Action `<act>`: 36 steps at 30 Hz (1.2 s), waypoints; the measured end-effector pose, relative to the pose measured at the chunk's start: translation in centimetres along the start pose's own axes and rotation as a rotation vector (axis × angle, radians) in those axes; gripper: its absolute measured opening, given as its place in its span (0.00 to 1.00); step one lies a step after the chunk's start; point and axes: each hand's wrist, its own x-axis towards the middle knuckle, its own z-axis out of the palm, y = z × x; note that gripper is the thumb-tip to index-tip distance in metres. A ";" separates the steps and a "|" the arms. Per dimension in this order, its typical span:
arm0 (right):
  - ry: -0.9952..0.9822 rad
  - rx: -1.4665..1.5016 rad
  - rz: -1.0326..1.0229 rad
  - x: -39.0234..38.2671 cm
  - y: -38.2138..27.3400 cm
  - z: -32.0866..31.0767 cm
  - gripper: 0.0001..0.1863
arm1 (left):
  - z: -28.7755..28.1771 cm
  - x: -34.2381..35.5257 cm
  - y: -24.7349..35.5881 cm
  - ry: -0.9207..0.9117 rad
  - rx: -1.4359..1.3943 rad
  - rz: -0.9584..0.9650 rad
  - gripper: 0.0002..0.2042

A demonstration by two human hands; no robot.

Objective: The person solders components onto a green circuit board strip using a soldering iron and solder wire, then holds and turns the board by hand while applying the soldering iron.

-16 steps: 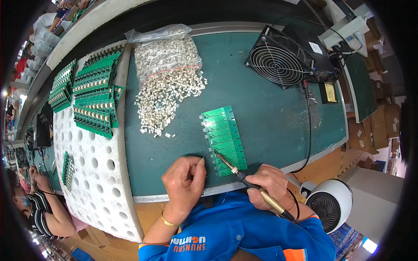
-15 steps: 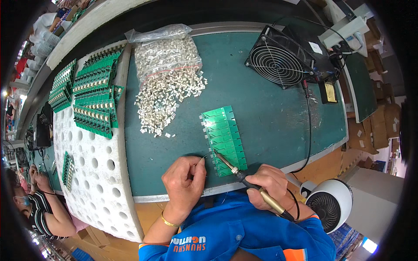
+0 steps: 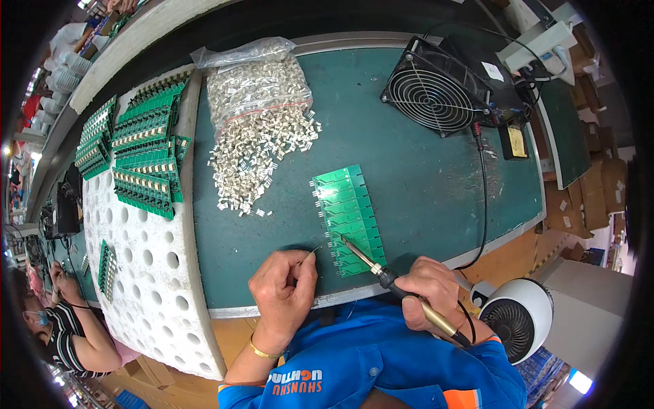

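One circuit board [image 3: 349,213] lies beside the left hand [image 3: 283,283].

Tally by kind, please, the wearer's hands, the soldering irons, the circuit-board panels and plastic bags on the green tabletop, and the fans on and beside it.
Left hand and right hand: 2
Soldering iron: 1
Green circuit-board panel: 1
Plastic bag of small white parts: 1
Black fan and white fan: 2
Total: 7
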 end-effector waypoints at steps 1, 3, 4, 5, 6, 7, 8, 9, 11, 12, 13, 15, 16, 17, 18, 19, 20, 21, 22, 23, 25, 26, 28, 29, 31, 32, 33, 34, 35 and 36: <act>-0.002 0.023 -0.003 -0.1 0.1 0.0 0.11 | -0.1 0.0 0.1 0.007 -0.006 -0.003 0.04; -0.004 0.044 -0.002 -0.3 0.2 -0.2 0.13 | -0.2 0.0 0.4 0.010 -0.014 -0.008 0.04; -0.019 0.049 0.008 -0.3 0.3 -0.3 0.13 | -0.2 0.1 0.7 0.005 -0.011 -0.011 0.04; -0.035 0.056 0.017 -0.4 0.3 -0.3 0.14 | -0.2 0.1 0.8 0.002 -0.005 -0.014 0.04; -0.034 0.058 0.018 -0.3 0.3 -0.3 0.14 | -0.2 0.0 0.8 0.001 -0.003 -0.015 0.04; -0.042 0.060 0.035 -0.2 0.2 -0.3 0.15 | -0.1 0.0 0.8 0.019 -0.001 -0.006 0.04; -0.050 0.061 0.052 -0.1 0.1 -0.3 0.15 | 0.0 0.0 0.8 0.038 0.000 0.004 0.04; -0.050 0.063 0.052 -0.1 0.1 -0.3 0.15 | 0.1 0.0 0.8 0.038 0.001 0.003 0.04; -0.034 0.080 0.078 0.1 0.1 -0.3 0.13 | 0.3 0.1 0.8 0.055 -0.001 0.030 0.04; -0.035 0.080 0.078 0.0 0.2 -0.3 0.13 | 0.3 0.1 0.8 0.056 -0.002 0.030 0.04; -0.029 0.087 0.091 -0.1 0.3 -0.3 0.12 | 0.4 0.0 0.9 0.054 -0.004 0.027 0.05; -0.026 0.096 0.101 -0.1 0.3 -0.3 0.10 | 0.4 0.0 1.0 0.057 -0.005 0.022 0.05; -0.016 0.096 0.103 0.0 0.3 -0.3 0.09 | 0.4 0.0 0.9 0.059 -0.007 0.025 0.05; -0.005 0.097 0.105 0.0 0.3 -0.3 0.09 | 0.5 0.0 0.8 0.061 -0.009 0.027 0.05; -0.006 0.099 0.103 0.0 0.4 -0.2 0.09 | 0.5 -0.1 0.8 0.063 -0.008 0.027 0.05; -0.003 0.101 0.100 0.1 0.5 -0.1 0.08 | 0.6 -0.1 0.7 0.060 -0.009 0.029 0.05; 0.000 0.104 0.095 0.1 0.6 -0.1 0.08 | 0.6 -0.1 0.7 0.057 -0.009 0.030 0.05; -0.001 0.106 0.093 0.2 0.6 -0.1 0.08 | 0.6 -0.1 0.7 0.060 -0.008 0.030 0.05; -0.002 0.105 0.099 0.2 0.6 0.0 0.08 | 0.6 -0.2 0.7 0.058 0.002 0.030 0.05; -0.003 0.104 0.105 0.3 0.6 0.0 0.07 | 0.6 -0.1 0.7 0.055 0.012 0.030 0.05; -0.004 0.102 0.104 0.3 0.6 0.0 0.07 | 0.7 -0.3 0.6 0.053 0.006 0.016 0.05; -0.005 0.103 0.106 0.3 0.6 0.0 0.07 | 0.7 -0.3 0.6 0.049 0.001 0.002 0.04; -0.003 0.100 0.104 0.3 0.6 0.0 0.07 | 0.6 -0.3 0.7 0.043 0.015 0.009 0.04; 0.001 0.096 0.104 0.3 0.6 0.1 0.07 | 0.6 -0.3 0.7 0.036 0.027 0.015 0.04; 0.003 0.096 0.102 0.2 0.7 0.1 0.07 | 0.7 -0.3 0.6 0.040 0.032 0.022 0.04; 0.005 0.095 0.101 0.2 0.7 0.1 0.07 | 0.8 -0.3 0.5 0.043 0.035 0.029 0.04; 0.004 0.095 0.101 0.2 0.7 0.2 0.07 | 0.8 -0.4 0.5 0.044 0.035 0.029 0.04; 0.008 0.090 0.098 0.2 0.7 0.2 0.07 | 0.8 -0.4 0.5 0.045 0.049 0.050 0.04; 0.011 0.085 0.095 0.2 0.7 0.2 0.07 | 0.8 -0.4 0.4 0.046 0.063 0.071 0.04; 0.010 0.085 0.095 0.2 0.7 0.2 0.07 | 0.9 -0.4 0.5 0.047 0.062 0.070 0.04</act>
